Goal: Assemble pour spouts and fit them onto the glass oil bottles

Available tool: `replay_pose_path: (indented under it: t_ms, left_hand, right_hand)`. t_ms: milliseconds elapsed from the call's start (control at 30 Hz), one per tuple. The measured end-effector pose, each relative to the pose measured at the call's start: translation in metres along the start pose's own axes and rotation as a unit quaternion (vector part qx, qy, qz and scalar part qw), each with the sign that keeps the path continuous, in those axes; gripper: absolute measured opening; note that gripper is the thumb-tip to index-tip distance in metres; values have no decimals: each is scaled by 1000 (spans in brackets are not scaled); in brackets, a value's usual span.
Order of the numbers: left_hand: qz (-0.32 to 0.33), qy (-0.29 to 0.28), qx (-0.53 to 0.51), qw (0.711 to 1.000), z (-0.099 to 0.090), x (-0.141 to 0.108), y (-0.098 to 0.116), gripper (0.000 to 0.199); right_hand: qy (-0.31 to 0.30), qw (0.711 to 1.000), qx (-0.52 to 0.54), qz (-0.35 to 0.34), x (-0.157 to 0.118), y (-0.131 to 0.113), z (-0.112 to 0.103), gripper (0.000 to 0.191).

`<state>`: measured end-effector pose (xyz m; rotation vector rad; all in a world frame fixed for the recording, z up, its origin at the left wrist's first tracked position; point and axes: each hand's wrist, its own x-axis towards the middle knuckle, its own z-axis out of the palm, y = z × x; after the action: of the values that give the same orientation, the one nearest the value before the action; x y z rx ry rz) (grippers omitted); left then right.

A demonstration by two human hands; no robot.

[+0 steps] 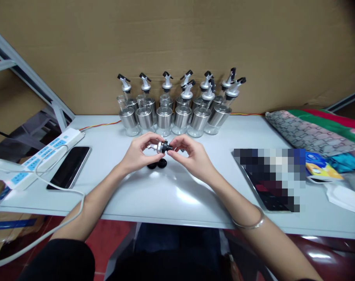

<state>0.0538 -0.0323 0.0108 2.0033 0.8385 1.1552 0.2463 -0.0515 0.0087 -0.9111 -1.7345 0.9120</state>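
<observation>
A silver bottle pourer lies sideways between my two hands, just above the table. My left hand is closed round its metal body, thumb below and fingers above. On the other end, my right hand pinches the black stopper part with thumb and fingertips. Round black pieces rest on the table under my hands, partly covered by them. Beyond stand several glass bottles with steel sleeves in two rows; an open-necked bottle is at the front, and a bottle with a pourer fitted is to its right.
At the left are a white power strip, a dark phone and a white cable crossing over my left forearm. A dark, partly blurred-out device, a blue-yellow packet and patterned cloth lie at the right. Cardboard walls the back.
</observation>
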Motion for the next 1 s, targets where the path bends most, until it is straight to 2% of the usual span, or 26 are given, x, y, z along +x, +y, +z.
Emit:
replay_pose_path:
  t_ms: [100,167,267,333,367,467,600,700,833,933,1000]
  left_hand:
    - [-27,4,-19,999,0,0,0,32]
    - [-39,31,-1,999,-1,1,0,31]
    - [-27,111,126,985,-8,4,-3,26]
    - [-16,129,236,963,-15,6,-8,26]
    - [-20,113,280,953,-18,6,-12,27]
    - [-63,14,371,926,-27,4,-23,29]
    - [-114,-76,406,903,-27,0,-36,42]
    - [-125,-94,401,903,-24,-1,-38,53]
    - [-140,-84,428,889,-24,-1,-31,54]
    - [-178,-72,465,864,-25,0,-24,45]
    - [-197,-66,466,860,-25,0,-22,35]
  right_hand:
    - [18,999,-21,-36,0,-1,-1,16]
    - [50,997,-35,-49,1,-1,-2,18]
    - [111,992,-34,-41,4,1,-4,18]
    - [144,989,-25,-30,5,2,-6,18]
    - [153,988,-24,-27,5,2,-6,18]
    - [159,987,-25,-26,5,3,-7,18]
    - [151,988,-28,-26,5,2,-6,18]
    - [152,988,-28,-26,4,1,-6,18]
    - [153,987,-30,-28,4,1,-6,18]
    - [151,988,-34,-27,5,1,-6,18]
    - [146,988,-44,-28,5,0,-6,18]
